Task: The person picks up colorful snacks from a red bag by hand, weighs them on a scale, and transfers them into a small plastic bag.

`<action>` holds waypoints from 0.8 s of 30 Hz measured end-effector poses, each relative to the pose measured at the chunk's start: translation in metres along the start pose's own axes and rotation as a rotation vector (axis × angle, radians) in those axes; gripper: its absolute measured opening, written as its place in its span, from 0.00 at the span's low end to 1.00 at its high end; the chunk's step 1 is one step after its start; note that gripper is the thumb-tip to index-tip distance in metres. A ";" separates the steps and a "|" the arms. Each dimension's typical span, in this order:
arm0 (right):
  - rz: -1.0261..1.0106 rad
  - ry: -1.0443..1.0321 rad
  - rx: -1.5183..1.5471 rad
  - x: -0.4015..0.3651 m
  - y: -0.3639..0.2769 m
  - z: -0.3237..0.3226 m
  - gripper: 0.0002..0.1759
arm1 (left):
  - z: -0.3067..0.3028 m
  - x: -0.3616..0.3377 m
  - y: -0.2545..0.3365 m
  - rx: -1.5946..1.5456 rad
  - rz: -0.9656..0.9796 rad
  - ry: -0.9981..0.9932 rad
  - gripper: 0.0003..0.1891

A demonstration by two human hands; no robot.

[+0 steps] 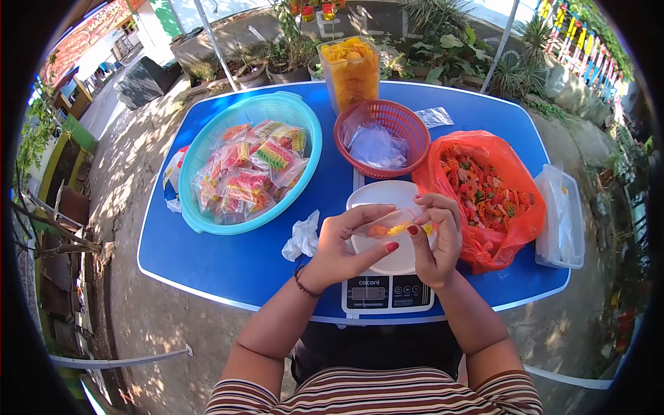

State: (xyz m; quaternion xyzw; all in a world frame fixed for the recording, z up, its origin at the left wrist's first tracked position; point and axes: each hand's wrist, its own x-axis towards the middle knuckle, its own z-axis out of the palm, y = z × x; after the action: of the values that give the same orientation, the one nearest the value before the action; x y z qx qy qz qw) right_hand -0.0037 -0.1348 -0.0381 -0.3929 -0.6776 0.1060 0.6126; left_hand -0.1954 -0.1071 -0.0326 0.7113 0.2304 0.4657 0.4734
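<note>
While my left hand holds one end of a small clear plastic bag with yellow and orange bits inside, my right hand pinches the other. It is over a round white dish on my blue desk.

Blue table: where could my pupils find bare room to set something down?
Bare table lies front left, between the turquoise basket, white tissue and near edge, and far right, beyond the red bag. Crowded: the scale, under the left hand, right hand and packet; also between bag and clear box.
</note>
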 end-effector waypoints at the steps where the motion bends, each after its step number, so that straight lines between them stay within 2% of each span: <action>1: 0.027 0.049 0.032 0.000 0.003 0.001 0.10 | -0.001 0.000 -0.002 0.086 0.014 -0.036 0.21; 2: 0.055 0.098 0.064 0.000 0.004 0.001 0.11 | 0.000 -0.001 -0.003 0.000 -0.047 -0.006 0.21; 7: 0.065 -0.010 0.071 0.007 0.006 -0.008 0.10 | -0.001 -0.002 -0.003 -0.283 -0.278 0.071 0.20; 11: 0.107 -0.107 0.124 0.007 0.002 -0.011 0.11 | -0.005 0.000 -0.002 -0.424 -0.319 0.116 0.16; 14: 0.200 -0.066 0.204 0.002 0.007 -0.006 0.09 | -0.007 0.003 0.002 -0.531 -0.360 0.137 0.15; 16: 0.095 -0.126 0.135 0.003 0.012 -0.009 0.09 | -0.009 0.003 0.006 -0.594 -0.376 0.120 0.14; 17: 0.043 -0.156 0.099 0.005 0.014 -0.010 0.09 | -0.009 0.002 0.003 -0.530 -0.339 0.099 0.14; 19: 0.025 -0.224 0.154 0.017 0.007 -0.015 0.09 | -0.007 -0.001 -0.004 -0.401 -0.268 0.057 0.14; 20: 0.016 -0.255 0.179 0.021 0.003 -0.019 0.10 | -0.007 -0.001 -0.005 -0.438 -0.288 0.091 0.15; 23: 0.393 -0.037 0.339 0.025 0.000 -0.038 0.07 | -0.006 0.003 0.000 -0.529 -0.306 0.172 0.17; 24: 0.380 0.010 0.211 0.026 0.003 -0.041 0.08 | -0.007 0.003 -0.001 -0.540 -0.282 0.185 0.17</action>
State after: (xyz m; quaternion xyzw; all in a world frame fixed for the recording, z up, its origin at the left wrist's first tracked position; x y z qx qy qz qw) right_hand 0.0367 -0.1298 -0.0112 -0.4479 -0.5736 0.2878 0.6225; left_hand -0.2004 -0.1012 -0.0309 0.4758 0.2368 0.5025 0.6819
